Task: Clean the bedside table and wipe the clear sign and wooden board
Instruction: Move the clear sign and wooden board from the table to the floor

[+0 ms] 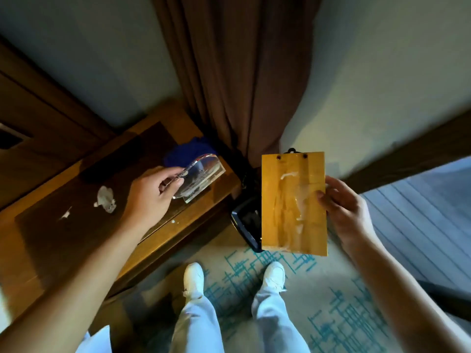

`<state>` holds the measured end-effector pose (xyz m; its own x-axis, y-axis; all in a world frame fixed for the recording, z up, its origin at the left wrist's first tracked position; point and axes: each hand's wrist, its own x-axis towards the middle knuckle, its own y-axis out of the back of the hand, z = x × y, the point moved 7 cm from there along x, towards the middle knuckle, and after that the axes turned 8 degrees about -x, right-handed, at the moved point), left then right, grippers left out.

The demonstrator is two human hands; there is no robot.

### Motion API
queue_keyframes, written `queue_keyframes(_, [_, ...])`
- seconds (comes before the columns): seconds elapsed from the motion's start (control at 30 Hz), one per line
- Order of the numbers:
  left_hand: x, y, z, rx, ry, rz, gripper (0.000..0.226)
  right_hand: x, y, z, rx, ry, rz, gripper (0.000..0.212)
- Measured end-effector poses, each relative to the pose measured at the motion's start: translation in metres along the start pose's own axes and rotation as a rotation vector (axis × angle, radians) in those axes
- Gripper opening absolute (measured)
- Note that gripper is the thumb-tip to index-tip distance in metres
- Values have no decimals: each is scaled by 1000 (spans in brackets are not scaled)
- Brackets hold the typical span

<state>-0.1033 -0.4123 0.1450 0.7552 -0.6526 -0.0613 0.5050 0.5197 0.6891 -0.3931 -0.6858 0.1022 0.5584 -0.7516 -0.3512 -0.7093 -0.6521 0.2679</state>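
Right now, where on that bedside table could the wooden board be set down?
The bare stretch of the bedside table nearest the person, below the white smears, looks free. The far corner is crowded: the blue cloth, the clear sign and the left hand. The right hand holds the wooden board over the floor.

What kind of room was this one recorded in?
Probably a hotel guest room. A wooden bedside table stands against the wall beside a floor-length brown curtain, with patterned carpet underfoot. The left hand holds a clear sign, typical of hotel notices.
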Motion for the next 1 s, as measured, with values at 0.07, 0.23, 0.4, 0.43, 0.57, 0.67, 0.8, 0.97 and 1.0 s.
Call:
queue_keyframes(0.07, [4,-22,24,18,-93,-53,27,-19,25,8,27,0,34,30])
queue_keyframes(0.23, [3,-76,70,13,-276,-185,23,-86,75,46,79,-56,215,29])
queue_keyframes(0.4, [-27,-133,102,4,-451,-307,25,-161,96,96,119,-120,395,29])
queue_keyframes(0.43, [-36,-145,108,11,-493,-344,25,-178,100,108,134,-137,436,29])
queue_keyframes(0.57, [-65,-188,121,41,-592,-450,24,-242,115,153,177,-206,585,28])
queue_keyframes(0.67, [-89,-226,122,93,-630,-507,24,-288,124,192,183,-300,669,28])
queue_keyframes(0.8, [-131,-283,120,138,-631,-561,24,-334,145,246,113,-419,715,30])
queue_keyframes(0.97, [-191,-371,104,218,-599,-687,31,-354,182,306,78,-481,689,29])
queue_keyframes(1.0, [-205,-387,101,232,-583,-710,32,-359,191,318,73,-490,685,30])
